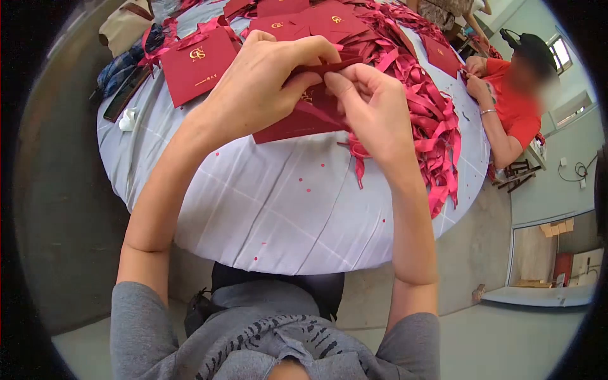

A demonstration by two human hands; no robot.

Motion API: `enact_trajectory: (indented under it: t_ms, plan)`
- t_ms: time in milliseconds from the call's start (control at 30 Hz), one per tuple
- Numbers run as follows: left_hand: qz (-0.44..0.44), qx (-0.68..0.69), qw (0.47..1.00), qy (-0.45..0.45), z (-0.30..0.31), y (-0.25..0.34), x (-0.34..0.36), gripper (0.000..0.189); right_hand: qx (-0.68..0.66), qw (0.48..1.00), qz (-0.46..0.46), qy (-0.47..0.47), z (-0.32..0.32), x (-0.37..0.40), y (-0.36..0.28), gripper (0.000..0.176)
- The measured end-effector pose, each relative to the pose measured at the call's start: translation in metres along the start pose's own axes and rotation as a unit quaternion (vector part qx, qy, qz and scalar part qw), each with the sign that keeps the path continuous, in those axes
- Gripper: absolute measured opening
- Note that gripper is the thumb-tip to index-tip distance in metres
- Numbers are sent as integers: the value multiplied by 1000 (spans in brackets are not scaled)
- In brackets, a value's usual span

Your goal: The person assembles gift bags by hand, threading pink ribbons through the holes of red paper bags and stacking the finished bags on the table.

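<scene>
A dark red paper bag with gold print lies under both hands, its top edge raised toward me. My left hand is closed on the bag's upper edge, thumb and fingers pinched together. Close beside it, my right hand pinches at the same edge; a pink ribbon hangs across the bag's front between the hands. The fingertips partly hide what exactly they grip. Another red bag with a ribbon lies to the left.
A heap of pink ribbons covers the right of the white-clothed table. More red bags lie at the back. A person in red works at the right edge. Crumpled white tissue lies left.
</scene>
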State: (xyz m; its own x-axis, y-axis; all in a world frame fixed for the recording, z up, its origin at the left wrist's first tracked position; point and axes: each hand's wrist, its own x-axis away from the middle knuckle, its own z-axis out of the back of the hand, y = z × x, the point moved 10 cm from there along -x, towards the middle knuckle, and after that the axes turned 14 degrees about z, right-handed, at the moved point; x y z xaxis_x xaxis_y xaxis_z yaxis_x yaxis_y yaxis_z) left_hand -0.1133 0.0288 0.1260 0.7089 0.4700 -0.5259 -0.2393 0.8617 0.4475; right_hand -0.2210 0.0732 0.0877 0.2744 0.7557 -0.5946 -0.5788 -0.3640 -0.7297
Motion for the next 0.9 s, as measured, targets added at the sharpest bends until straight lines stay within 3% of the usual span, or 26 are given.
enact_trajectory:
  t_ms: [67,133,233,433,500,533,600,633,767,833,900]
  plan:
    - [2,6,1000,-2,2,-4,2,29,166,984,69,15,8,1,-20,22]
    - [12,-4,1000,0,4,-5,7,27,259,934,235,68,15,1,-56,25]
    - [-9,-36,999,12,2,-1,11,22,230,943,240,13,10,-2,-50,25]
    - [-24,-59,998,5,-3,5,13,22,227,955,165,-91,9,-13,-35,18]
    - [-21,-59,998,-8,-5,7,15,23,154,957,145,-197,-4,-20,-26,18]
    - [-27,-58,998,-11,-5,10,15,23,123,958,93,-241,-6,-22,-22,20]
    - [-17,-29,999,14,0,11,16,26,50,957,54,-280,-6,-32,-10,24]
    - [-22,-27,999,11,-1,12,16,26,83,916,-6,-391,-19,-32,-7,21]
    - [-22,-43,999,-2,-2,12,16,28,122,899,-34,-418,-23,-42,-5,23]
    - [-25,-48,998,-11,-4,13,17,28,89,873,-23,-478,-36,-46,-1,24]
    - [-67,-37,997,33,2,22,19,22,140,851,-18,-505,-39,-52,0,26]
